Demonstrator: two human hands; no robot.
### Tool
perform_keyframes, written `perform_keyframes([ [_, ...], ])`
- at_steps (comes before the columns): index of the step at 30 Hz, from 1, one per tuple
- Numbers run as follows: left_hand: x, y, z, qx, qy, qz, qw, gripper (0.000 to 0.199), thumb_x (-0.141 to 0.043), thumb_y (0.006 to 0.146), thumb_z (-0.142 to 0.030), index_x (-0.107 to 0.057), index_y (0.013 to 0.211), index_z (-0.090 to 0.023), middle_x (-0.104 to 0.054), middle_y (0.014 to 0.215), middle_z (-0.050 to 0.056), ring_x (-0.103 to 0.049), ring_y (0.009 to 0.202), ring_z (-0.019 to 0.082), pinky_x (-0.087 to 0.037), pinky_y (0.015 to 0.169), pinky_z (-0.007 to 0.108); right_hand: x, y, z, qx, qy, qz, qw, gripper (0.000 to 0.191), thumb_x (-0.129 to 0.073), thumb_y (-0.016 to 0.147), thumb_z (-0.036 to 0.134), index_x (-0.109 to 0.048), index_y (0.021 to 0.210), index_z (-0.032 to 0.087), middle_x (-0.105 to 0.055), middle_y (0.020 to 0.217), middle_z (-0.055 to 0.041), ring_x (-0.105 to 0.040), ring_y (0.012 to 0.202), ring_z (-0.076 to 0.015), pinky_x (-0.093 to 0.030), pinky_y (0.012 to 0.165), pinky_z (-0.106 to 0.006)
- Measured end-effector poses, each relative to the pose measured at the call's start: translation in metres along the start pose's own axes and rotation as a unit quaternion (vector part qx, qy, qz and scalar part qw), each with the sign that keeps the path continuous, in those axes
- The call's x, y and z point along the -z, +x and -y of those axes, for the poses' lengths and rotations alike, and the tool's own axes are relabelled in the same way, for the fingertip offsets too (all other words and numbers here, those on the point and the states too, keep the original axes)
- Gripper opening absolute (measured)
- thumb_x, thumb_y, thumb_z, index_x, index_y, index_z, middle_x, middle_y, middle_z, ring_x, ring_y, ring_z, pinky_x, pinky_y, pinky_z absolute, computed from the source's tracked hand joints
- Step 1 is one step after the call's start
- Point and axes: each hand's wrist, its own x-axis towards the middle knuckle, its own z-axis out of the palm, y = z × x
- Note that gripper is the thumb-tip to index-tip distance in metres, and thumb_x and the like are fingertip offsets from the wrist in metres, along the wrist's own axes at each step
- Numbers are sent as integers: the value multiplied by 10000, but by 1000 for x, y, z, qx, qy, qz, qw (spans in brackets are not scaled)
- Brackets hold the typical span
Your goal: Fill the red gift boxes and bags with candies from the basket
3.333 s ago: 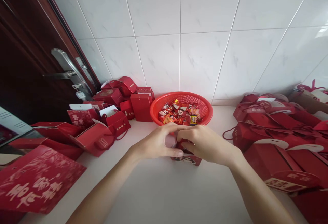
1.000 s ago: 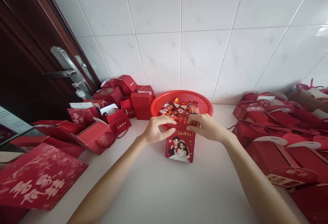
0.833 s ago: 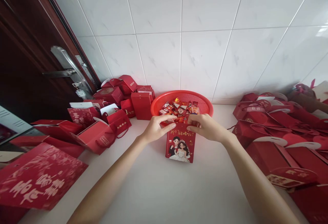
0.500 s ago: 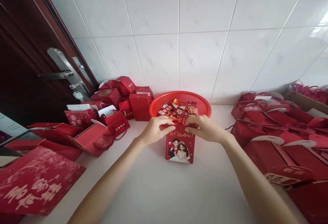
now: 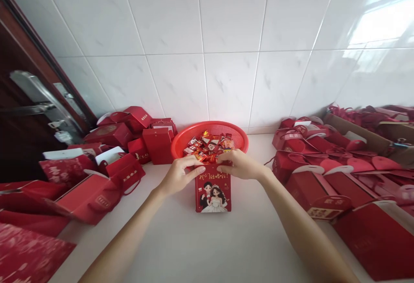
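Note:
A small red box [image 5: 213, 192] printed with a cartoon bride and groom and gold lettering stands upright on the white surface. My left hand [image 5: 183, 173] pinches its top left edge between thumb and fingers. At the top right edge my right hand [image 5: 237, 165] grips it the same way, the fingertips partly behind the box. Directly behind is a red plastic basket [image 5: 211, 125] holding several wrapped candies [image 5: 211, 145].
Red gift boxes [image 5: 111, 136] and bags crowd the left side beside a dark door [image 5: 16, 145] with a metal handle. More red boxes [image 5: 312, 188] fill the right, near a cardboard carton [image 5: 347, 123]. A tiled wall [image 5: 229, 84] rises behind.
The view has turned to the right, so the box, basket and hands appear farther left. Both hands keep their hold on the box's top, with the fingers slightly closer together.

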Motion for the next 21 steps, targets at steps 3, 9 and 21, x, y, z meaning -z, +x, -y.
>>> perform_keyframes([
  [3,-5,-1,1,30,-33,-21,999,275,-707,848,-452,-773,883,-187,-748,855,60,-669,807,204,-527,763,298,4,1,-8,18,31,-4,999,136,-626,880,179,-627,744,179,-631,733,1,-488,662,-129,-383,647,-259],
  [9,-24,-4,-3,29,-233,-185,954,454,-583,879,-540,-709,1117,-175,-736,944,74,-668,880,223,-536,809,324,30,-14,-19,11,185,-126,975,264,-650,872,422,-650,775,176,-655,776,-24,-574,737,-163,-446,675,-274],
  [21,-124,-61,-21,-163,-106,101,976,196,-503,921,-247,-670,842,-183,-681,741,72,-623,680,173,-514,644,281,109,-58,-6,-92,116,-408,901,274,-781,773,444,-723,766,177,-720,749,-54,-639,692,-197,-507,628,-316],
])
